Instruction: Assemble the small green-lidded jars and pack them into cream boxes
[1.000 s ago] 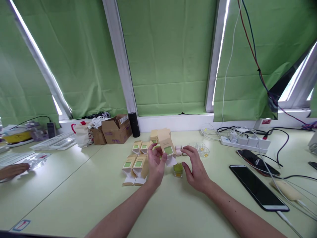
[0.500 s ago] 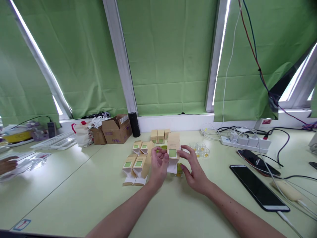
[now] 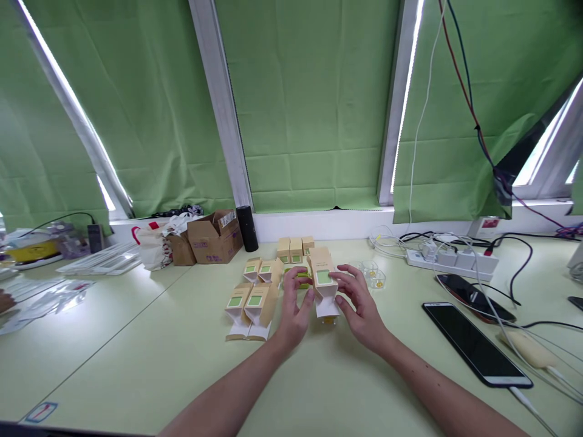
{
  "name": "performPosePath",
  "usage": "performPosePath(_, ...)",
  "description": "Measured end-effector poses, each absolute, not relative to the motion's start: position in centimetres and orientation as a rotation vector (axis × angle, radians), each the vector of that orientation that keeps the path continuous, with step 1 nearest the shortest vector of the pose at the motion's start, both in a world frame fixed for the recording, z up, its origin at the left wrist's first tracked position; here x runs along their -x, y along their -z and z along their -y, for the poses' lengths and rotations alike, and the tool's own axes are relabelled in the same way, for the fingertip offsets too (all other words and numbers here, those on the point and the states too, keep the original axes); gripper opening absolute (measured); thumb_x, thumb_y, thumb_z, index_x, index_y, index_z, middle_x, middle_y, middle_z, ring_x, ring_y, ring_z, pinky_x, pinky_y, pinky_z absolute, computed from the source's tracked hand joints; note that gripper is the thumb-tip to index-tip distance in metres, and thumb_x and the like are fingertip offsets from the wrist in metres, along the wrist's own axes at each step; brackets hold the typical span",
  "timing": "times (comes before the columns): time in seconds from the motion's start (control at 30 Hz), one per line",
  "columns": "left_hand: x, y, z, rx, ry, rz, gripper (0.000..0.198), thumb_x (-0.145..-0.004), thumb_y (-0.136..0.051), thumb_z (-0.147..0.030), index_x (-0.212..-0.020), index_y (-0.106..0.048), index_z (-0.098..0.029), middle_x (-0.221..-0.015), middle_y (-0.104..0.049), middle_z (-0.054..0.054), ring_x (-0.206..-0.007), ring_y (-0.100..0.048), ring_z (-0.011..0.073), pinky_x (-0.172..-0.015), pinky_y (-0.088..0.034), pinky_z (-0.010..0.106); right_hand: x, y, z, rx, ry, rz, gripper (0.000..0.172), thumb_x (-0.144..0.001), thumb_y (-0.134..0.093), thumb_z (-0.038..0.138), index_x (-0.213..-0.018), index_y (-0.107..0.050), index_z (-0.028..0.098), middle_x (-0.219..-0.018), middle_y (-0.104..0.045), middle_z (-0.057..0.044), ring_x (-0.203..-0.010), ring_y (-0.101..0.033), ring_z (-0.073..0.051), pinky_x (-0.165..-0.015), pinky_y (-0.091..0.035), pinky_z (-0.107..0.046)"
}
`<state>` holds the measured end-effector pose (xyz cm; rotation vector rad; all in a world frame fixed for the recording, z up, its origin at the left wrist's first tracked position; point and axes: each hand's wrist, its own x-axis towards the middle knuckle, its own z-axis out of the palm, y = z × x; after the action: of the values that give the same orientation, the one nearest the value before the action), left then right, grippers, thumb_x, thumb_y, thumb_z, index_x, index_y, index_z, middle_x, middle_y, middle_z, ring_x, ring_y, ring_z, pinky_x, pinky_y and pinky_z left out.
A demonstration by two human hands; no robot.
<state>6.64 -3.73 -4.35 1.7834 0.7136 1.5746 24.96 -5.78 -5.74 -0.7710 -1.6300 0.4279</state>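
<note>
Between my hands is a small tan and white cardboard box [image 3: 323, 267] with a green square on its front. It leans slightly, its flap raised and white panels folded at the bottom. My left hand [image 3: 294, 309] has its thumb and curled fingertips at the left side of the box. On the right edge are the fingertips of my right hand [image 3: 362, 306], the thumb lower down. A clear cup with a yellow base [image 3: 328, 320] shows just below the box, mostly hidden by it. Left of my hands stand several similar part-folded boxes [image 3: 255, 301]. Green-topped pieces [image 3: 303, 278] show behind my left fingers.
Several closed boxes [image 3: 296, 247] stand farther back. Clear cups [image 3: 377, 278] with yellow bases lie beyond my right hand. To the right are a phone [image 3: 476, 343], a power strip [image 3: 450, 261] and cables. An open carton [image 3: 214, 237] stands back left; another person's hand [image 3: 5, 301] is far left.
The box has moved slightly right and tilted, now covering most of the cup below. My left fingers have lifted and spread. The other person's hand has drawn left.
</note>
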Motion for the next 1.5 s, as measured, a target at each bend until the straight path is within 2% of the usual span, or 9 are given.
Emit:
performPosePath(0.13,-6.5,4.4,3.6,-1.946,-1.577,-0.662,0.044,-0.097,-0.063,-0.04,-0.137,-0.051,-0.028,-0.146,-0.045,0.014,-0.131,-0.053,0.0301,-0.103,-0.052,0.047,-25.0,5.9,5.7,0.773,-0.467,1.615,0.037,-0.104,-0.051,0.029,-0.141,-0.056,0.032,-0.149,-0.037,-0.014,-0.113,-0.066,-0.023,-0.093,-0.064,-0.041)
performPosePath(0.27,-6.4,4.4,3.5,-2.046,-1.581,-0.676,0.037,-0.094,-0.066,-0.033,-0.13,-0.059,-0.026,-0.142,-0.05,0.014,-0.145,-0.041,0.0327,-0.109,-0.047,0.049,-24.9,5.7,5.8,0.762,-0.46,1.62,0.036,-0.104,-0.051,0.03,-0.14,-0.057,0.032,-0.149,-0.038,-0.014,-0.111,-0.067,-0.022,-0.096,-0.063,-0.042)
performPosePath(0.57,-6.7,4.9,2.8,-1.959,-1.644,-0.702,0.036,-0.092,-0.069,-0.023,-0.127,-0.062,-0.029,-0.137,-0.049,0.01,-0.139,-0.046,0.0288,-0.105,-0.05,0.042,-24.9,5.4,6.2,0.767,-0.554,1.621,0.038,-0.104,-0.053,0.035,-0.142,-0.057,0.035,-0.152,-0.035,-0.012,-0.111,-0.067,-0.023,-0.101,-0.059,-0.047)
performPosePath(0.87,-7.0,4.8,2.7,-1.904,-1.683,-0.715,0.03,-0.093,-0.068,-0.024,-0.122,-0.066,-0.026,-0.132,-0.051,0.01,-0.136,-0.049,0.0289,-0.104,-0.054,0.042,-24.9,5.1,6.1,0.726,-0.568,1.619,0.038,-0.101,-0.057,0.035,-0.14,-0.058,0.035,-0.15,-0.036,-0.011,-0.125,-0.061,-0.028,-0.103,-0.057,-0.046)
performPosePath(1.17,-7.1,5.2,2.5,-1.871,-1.677,-0.737,0.026,-0.091,-0.069,-0.02,-0.117,-0.068,-0.026,-0.13,-0.052,0.01,-0.135,-0.05,0.0284,-0.103,-0.053,0.041,-24.9,5.2,6.1,0.731,-0.607,1.574,0.036,-0.1,-0.059,0.033,-0.136,-0.06,0.034,-0.149,-0.036,-0.011,-0.109,-0.068,-0.023,-0.1,-0.058,-0.045)
performPosePath(1.5,-7.2,4.9,2.8,-1.899,-1.669,-0.754,0.028,-0.091,-0.069,-0.018,-0.118,-0.067,-0.026,-0.129,-0.052,0.01,-0.132,-0.053,0.0271,-0.102,-0.054,0.043,-24.9,5.2,6.0,0.724,-0.628,1.547,0.034,-0.1,-0.06,0.033,-0.134,-0.061,0.034,-0.149,-0.036,-0.01,-0.109,-0.067,-0.022,-0.097,-0.059,-0.043)
